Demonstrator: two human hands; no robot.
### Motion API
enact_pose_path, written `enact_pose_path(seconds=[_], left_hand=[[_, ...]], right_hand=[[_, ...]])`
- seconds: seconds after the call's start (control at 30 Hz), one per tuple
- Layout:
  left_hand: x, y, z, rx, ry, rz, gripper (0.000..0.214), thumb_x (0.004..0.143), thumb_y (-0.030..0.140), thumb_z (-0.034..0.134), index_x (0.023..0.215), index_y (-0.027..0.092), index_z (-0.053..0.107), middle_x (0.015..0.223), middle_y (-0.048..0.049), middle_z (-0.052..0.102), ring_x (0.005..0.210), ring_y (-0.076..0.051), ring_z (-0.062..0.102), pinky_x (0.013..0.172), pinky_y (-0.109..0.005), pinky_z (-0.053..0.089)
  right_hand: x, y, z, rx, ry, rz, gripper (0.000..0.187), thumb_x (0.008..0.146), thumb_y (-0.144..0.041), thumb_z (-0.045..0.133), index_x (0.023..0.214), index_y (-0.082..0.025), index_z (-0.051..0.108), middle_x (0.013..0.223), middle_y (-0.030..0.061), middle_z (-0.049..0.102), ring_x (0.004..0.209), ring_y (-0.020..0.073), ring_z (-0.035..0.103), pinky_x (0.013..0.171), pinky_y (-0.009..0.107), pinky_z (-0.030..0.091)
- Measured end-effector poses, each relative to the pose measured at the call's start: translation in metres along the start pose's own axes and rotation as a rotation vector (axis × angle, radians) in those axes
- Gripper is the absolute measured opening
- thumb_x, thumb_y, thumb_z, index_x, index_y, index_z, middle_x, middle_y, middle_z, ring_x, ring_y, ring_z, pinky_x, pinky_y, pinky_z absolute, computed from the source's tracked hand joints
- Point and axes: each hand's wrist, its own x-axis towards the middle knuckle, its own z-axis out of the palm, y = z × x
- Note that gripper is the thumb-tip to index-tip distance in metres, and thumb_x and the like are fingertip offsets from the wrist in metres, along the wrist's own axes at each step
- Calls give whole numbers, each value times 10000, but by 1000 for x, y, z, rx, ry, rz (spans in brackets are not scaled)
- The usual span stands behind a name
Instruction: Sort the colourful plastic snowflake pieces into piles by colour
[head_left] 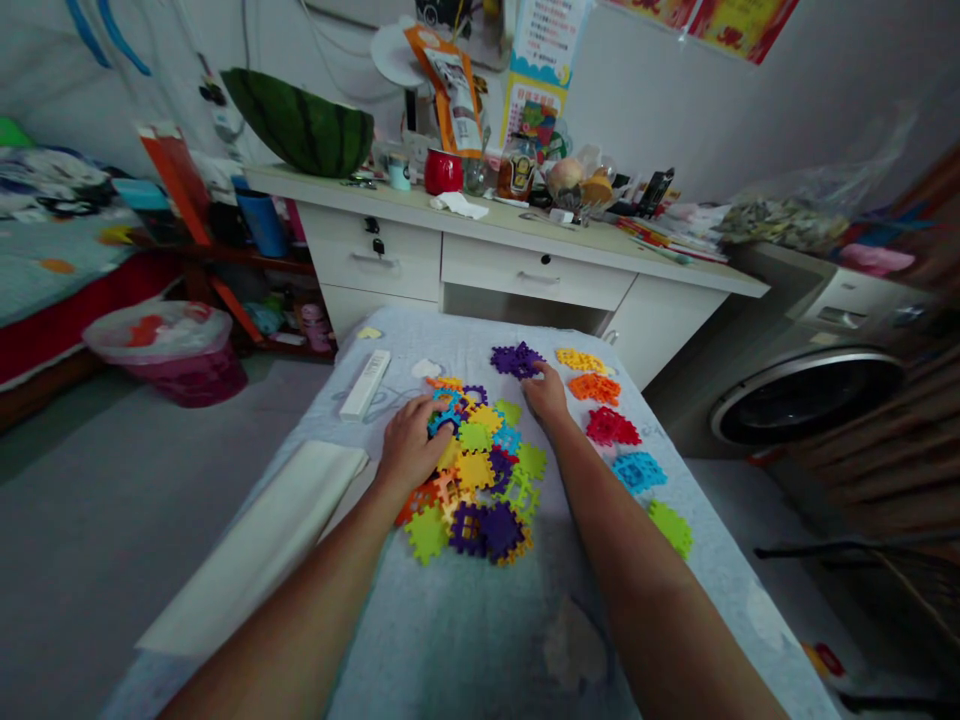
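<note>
One mixed heap of coloured plastic interlocking tiles, mid-table: my left hand curls tight on a blue tile there. One purple tile pile, like kept with like: my right hand rests on it, fingers slack, empty

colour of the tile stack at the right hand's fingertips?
Purple. The stack lies at the far end of the table, touched by the right hand; head view.

Cloth-covered table, heap of plastic tiles, white box, white sheet
</note>
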Motion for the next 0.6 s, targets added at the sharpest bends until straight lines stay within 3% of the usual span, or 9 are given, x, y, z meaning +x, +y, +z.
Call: enact_pose_path(seconds=[0.13, 0.27, 0.43, 0.6], left_hand=[[0, 2, -1, -1, 2, -3, 282, 826, 342, 551, 1078, 244, 632, 1249, -76, 606, 1200, -274, 552, 1045, -453, 423], [1, 3, -2, 3, 0, 9, 273, 828, 341, 541, 1065, 239, 633, 1223, -77, 614, 1186, -272, 558, 1037, -454, 428], [0, 4, -2, 7, -1, 2, 282, 829, 351, 544, 1075, 248, 634, 1220, -69, 615, 1184, -267, 559, 1037, -452, 428], [0, 6, -3, 11, -1, 0, 291, 834, 351, 534, 1080, 232, 635, 1227, -82, 611, 1191, -279, 555, 1029, -464, 430]], right_hand=[[-20, -4, -14, -32, -131, -25, 395, 765, -211, 568, 1147, -143, 638, 1052, 87, 683, 804, 177, 646, 816, 341, 529], [-43, -5, -21, -52, -286, -145, 322, 773, -250, 626, 1083, -172, 661, 1063, 73, 688, 934, 195, 642, 901, 369, 506], [-57, -3, -21, -159, -308, -257, 465, 750, -253, 694, 1199, -160, 619, 1217, 129, 639, 1127, 249, 590, 1026, 420, 430], [-57, -3, -21, -165, -314, -296, 481, 757, -262, 710, 1219, -181, 604, 1153, 102, 651, 1073, 235, 595, 1002, 407, 428]])
